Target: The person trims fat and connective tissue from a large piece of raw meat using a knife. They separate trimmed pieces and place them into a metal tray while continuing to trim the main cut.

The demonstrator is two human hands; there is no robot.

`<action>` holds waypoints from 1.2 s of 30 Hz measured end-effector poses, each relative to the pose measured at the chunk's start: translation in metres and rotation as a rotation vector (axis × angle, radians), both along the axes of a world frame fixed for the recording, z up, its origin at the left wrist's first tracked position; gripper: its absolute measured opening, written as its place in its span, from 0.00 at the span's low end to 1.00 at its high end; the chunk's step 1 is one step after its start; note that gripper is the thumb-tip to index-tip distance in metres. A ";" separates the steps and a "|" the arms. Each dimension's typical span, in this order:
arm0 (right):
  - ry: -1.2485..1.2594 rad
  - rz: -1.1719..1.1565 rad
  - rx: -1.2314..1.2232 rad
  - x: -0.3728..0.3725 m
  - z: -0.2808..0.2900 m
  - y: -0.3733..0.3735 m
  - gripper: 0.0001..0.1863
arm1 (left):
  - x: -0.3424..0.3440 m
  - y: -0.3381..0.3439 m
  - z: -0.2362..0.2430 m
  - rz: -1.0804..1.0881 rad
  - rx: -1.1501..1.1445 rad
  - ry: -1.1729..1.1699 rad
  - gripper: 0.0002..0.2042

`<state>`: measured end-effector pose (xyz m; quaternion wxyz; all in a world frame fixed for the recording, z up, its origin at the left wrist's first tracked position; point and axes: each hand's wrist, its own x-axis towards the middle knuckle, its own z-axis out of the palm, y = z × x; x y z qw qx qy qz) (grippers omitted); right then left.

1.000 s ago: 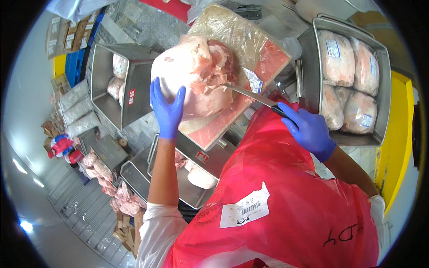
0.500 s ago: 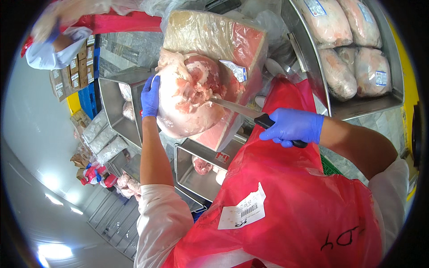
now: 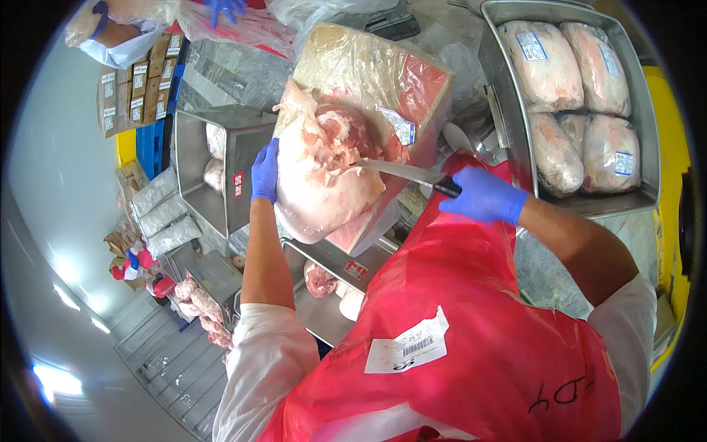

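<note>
A large cut of raw meat [image 3: 328,180] is rested on a film-covered table [image 3: 368,62], the tip of a knife [image 3: 401,171] set at its exposed flesh from three o'clock. The handle is clamped in the right hand [image 3: 486,195]. The left hand [image 3: 265,173], spread across the meat a second ago, is now braced at nine o'clock, leaving the surface uncovered; its grip cannot be told.

The left hand [image 3: 265,173] rests uncurled toward ten o'clock; the right hand [image 3: 486,197] is clenched near three o'clock.
</note>
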<state>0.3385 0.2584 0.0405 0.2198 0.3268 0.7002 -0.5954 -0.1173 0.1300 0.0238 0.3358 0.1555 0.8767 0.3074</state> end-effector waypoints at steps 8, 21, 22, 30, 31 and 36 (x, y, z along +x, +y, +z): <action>0.197 0.083 0.885 -0.004 0.018 0.025 0.22 | 0.002 -0.045 -0.018 0.055 -0.022 0.295 0.40; 0.289 0.645 0.953 -0.122 0.121 0.098 0.15 | 0.044 -0.055 -0.003 -0.032 -0.174 0.480 0.45; 0.374 0.683 1.052 -0.147 0.135 0.100 0.13 | 0.048 -0.056 0.001 -0.010 -0.183 0.470 0.46; 0.631 0.890 1.146 -0.232 0.157 0.068 0.11 | 0.056 -0.049 -0.008 0.105 -0.225 0.456 0.48; 0.712 0.790 1.063 -0.207 0.149 0.080 0.12 | 0.059 -0.054 -0.008 0.130 -0.222 0.447 0.48; 0.012 0.339 0.957 -0.041 0.044 0.070 0.20 | 0.055 -0.044 -0.008 0.182 -0.174 0.409 0.48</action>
